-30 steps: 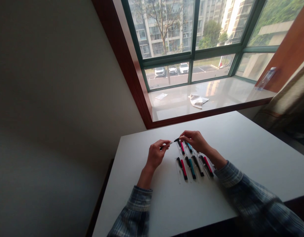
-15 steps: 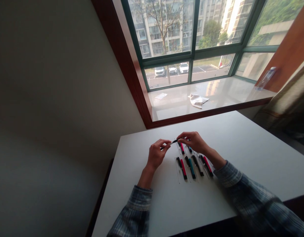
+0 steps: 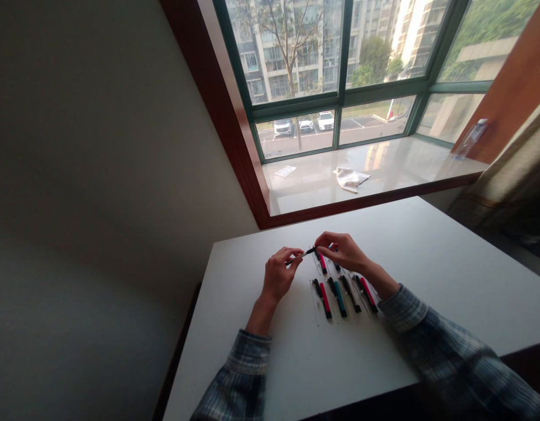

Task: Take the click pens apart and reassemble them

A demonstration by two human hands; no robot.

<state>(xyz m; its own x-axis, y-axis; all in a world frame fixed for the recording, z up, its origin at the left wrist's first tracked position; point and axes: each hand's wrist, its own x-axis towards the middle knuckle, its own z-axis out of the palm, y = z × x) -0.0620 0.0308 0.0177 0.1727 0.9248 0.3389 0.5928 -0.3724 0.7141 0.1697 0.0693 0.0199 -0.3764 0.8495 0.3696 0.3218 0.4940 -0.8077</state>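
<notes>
Between my two hands, above the white table [image 3: 291, 368], is a slim pen [image 3: 310, 251] with a pale stretch and a dark end. My left hand [image 3: 278, 273] pinches its left part with thumb and fingers. At the dark right end, the fingertips of my right hand [image 3: 346, 252] are closed on it. Just below lies a row of pen parts: a red barrel [image 3: 325, 301], a teal barrel [image 3: 340, 300], a black one [image 3: 350, 294] and another red one [image 3: 368, 294], with black pieces and thin refills [image 3: 315, 307]. My right hand partly covers a farther row with a red barrel [image 3: 323, 264].
A wall [image 3: 120, 234] rises left of the table. Beyond the far edge, a window sill [image 3: 309, 196] holds a crumpled white cloth [image 3: 351, 179], a paper piece [image 3: 286, 171] and a clear bottle [image 3: 470, 139]. A curtain [image 3: 502, 169] hangs at the right.
Both hands stay almost in place on the pen. The fingers of my right hand have shifted slightly at its dark end. The pen parts on the table lie as before.
</notes>
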